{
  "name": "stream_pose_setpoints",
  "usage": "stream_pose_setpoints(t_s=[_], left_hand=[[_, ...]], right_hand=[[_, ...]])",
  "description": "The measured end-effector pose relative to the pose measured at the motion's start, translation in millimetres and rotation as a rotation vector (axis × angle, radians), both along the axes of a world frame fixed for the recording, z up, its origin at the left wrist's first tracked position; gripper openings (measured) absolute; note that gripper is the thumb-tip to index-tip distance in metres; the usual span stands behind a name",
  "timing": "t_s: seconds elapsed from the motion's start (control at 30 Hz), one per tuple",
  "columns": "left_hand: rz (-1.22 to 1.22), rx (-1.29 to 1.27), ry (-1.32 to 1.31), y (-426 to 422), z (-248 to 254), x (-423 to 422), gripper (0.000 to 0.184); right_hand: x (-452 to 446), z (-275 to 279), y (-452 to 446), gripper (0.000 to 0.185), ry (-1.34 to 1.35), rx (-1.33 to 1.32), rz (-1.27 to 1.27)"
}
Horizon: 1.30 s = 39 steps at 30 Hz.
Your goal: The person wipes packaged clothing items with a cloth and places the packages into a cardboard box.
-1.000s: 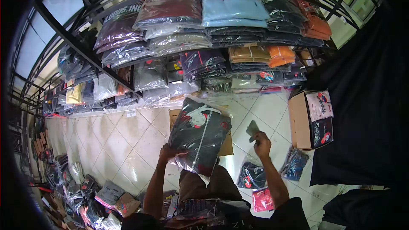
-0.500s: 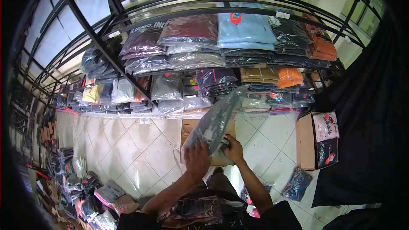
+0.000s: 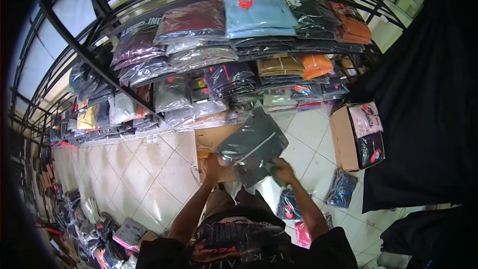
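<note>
A dark grey folded garment in a clear plastic bag (image 3: 254, 144) is held out in front of me, tilted, above the floor. My left hand (image 3: 214, 167) grips its lower left edge. On the other side, my right hand (image 3: 284, 171) has its fingers closed round the lower right corner. A pale line runs slantwise across the bag. Below and behind the bag, partly covered by it, stands an open cardboard box (image 3: 203, 142).
Ahead, a black metal rack (image 3: 164, 73) bears stacked bagged garments, among them a light blue one (image 3: 259, 16). At right stand a cardboard box (image 3: 343, 137) with bagged clothes and a black cloth (image 3: 413, 119). A bagged garment (image 3: 341, 188) lies on the tiles; a pile (image 3: 92, 229) lies left.
The bagged garment has turned from narrow and slanted to broad side facing me. My hands have moved further apart. The whole view has shifted, with the rack now higher and further left.
</note>
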<state>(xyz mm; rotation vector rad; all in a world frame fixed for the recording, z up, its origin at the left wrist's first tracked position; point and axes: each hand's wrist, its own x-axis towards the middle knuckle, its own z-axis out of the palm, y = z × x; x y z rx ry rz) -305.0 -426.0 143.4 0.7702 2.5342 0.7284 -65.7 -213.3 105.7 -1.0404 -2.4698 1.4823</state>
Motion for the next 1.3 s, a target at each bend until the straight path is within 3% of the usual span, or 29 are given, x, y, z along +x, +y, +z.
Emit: stream_pose_setpoints(t_s=[0.03,0.1,0.13,0.23,0.27,0.3,0.37,0.4,0.47,0.5,0.57,0.6,0.67,0.7,0.73,0.8,0.83,0.9,0.93,1.03,1.1,1.13,1.17,1.3], left_hand=[[0.176,0.186,0.012,10.1,-19.4,-1.1,0.08],[0.47,0.517,-0.654,19.7,-79.7,-21.0,0.045],[0.455,0.517,-0.656,18.8,-131.2,-27.8,0.045],[0.767,0.693,-0.366,6.7,-256.9,-67.2,0.044],[0.389,0.8,-0.766,19.6,-110.0,-48.1,0.076],[0.383,0.798,-0.766,18.9,-97.9,-47.9,0.076],[0.294,0.58,-0.563,10.6,-80.5,-46.5,0.052],[0.233,0.63,-0.513,6.4,-68.7,-38.1,0.047],[0.172,0.556,-0.288,-6.1,-18.8,-17.3,0.036],[0.22,0.575,-0.21,-23.6,-36.4,-11.0,0.029],[0.441,0.784,-0.307,-50.1,-38.5,7.6,0.025],[0.535,0.713,-0.352,-76.8,-59.9,8.0,0.035],[0.618,0.466,-0.217,-106.9,-58.4,13.0,0.036],[0.627,0.293,-0.229,-119.5,-58.1,8.3,0.047],[0.643,0.295,-0.222,-121.9,-51.7,6.6,0.047],[0.485,0.069,0.148,-122.6,-41.4,1.2,0.063],[0.336,0.151,0.302,-124.1,-43.5,-5.5,0.076],[0.212,0.174,0.489,-96.6,-18.1,-11.9,0.082],[0.137,0.275,0.46,-86.8,-32.8,-14.5,0.094],[-0.06,-0.012,0.244,-41.4,-3.0,-6.6,0.112],[-0.138,-0.194,0.219,-23.9,-10.9,-0.6,0.116],[-0.12,-0.146,0.184,-23.4,-21.8,-0.8,0.118],[-0.119,-0.164,0.171,-21.6,-23.6,-2.3,0.119],[-0.122,-0.258,0.138,-19.0,-18.1,-6.6,0.121]], right_hand=[[-14.3,0.9,-17.4,0.054,0.067,0.123,0.088],[-42.9,18.7,-37.0,0.055,-0.173,0.354,0.118],[-52.2,23.7,-39.2,0.054,-0.181,0.36,0.127],[-51.7,31.2,-46.2,0.055,-0.204,0.375,0.134],[-48.7,27.1,-46.1,0.056,-0.175,0.392,0.118],[-46.5,24.4,-45.8,0.056,-0.145,0.408,0.104],[-42.0,23.0,-47.5,0.056,-0.103,0.442,0.081],[-40.2,22.2,-48.7,0.057,-0.061,0.481,0.064],[-43.1,26.0,-48.5,0.057,-0.002,0.516,0.065],[-45.8,36.7,-50.1,0.058,-0.002,0.504,0.073],[-50.6,54.0,-52.8,0.059,0.035,0.502,0.101],[-54.8,59.7,-51.6,0.059,0.038,0.495,0.115],[-64.0,66.0,-49.8,0.059,0.088,0.428,0.162],[-66.5,64.3,-47.3,0.066,0.041,0.345,0.206],[-69.3,59.8,-47.8,0.066,0.048,0.342,0.222],[-72.8,49.4,-49.9,0.073,0.103,0.312,0.164],[-73.8,46.1,-48.6,0.08,0.115,0.27,0.184],[-78.8,36.8,-48.6,0.078,0.153,0.315,0.17],[-80.5,33.4,-47.8,0.076,0.192,0.358,0.15],[-109.9,65.0,-41.6,0.067,0.26,0.421,0.049],[-153.7,83.4,-33.0,0.056,0.424,0.64,0.028],[-175.3,86.6,-33.9,0.054,0.476,0.756,0.019],[-195.6,74.6,-37.3,0.05,0.468,0.639,0.021],[-234.7,8.7,-43.3,0.045,0.257,0.883,0.243]])
